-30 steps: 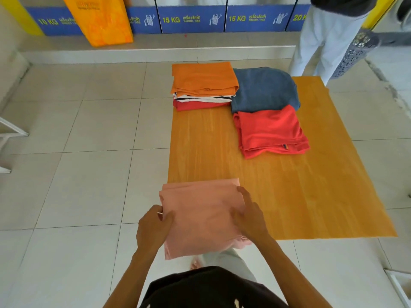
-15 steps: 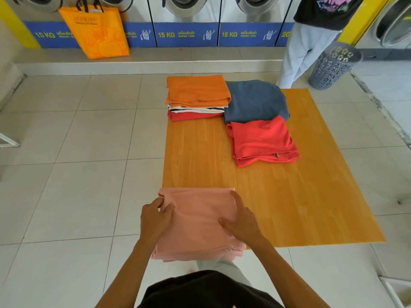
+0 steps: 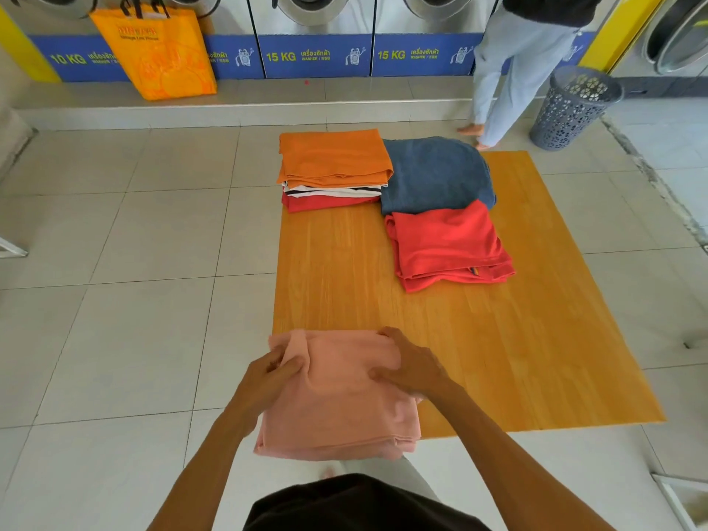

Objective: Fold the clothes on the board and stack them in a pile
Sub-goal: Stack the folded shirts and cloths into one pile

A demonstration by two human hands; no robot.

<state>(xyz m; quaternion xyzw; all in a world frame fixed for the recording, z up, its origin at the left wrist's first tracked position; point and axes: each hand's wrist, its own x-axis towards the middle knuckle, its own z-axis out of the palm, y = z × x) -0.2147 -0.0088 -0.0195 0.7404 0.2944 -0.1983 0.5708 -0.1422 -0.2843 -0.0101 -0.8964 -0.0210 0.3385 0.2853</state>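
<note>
- Pink folded garment (image 3: pixel 341 408) gripped at its left edge by the left hand (image 3: pixel 268 377).
- Right hand (image 3: pixel 412 367) clasps its right edge.
- Wooden board (image 3: pixel 498 358) lies beyond both grips.

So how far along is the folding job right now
Done: a pile topped by an orange garment sits at the board's far corner. In hand: the folded pink garment, left hand and right hand both in a grip on it. Left: stacking it, plus the blue garment and red garment lying beside the pile.

Bare board (image 3: pixel 337 270) before stack (image 3: pixel 332 168)
</note>
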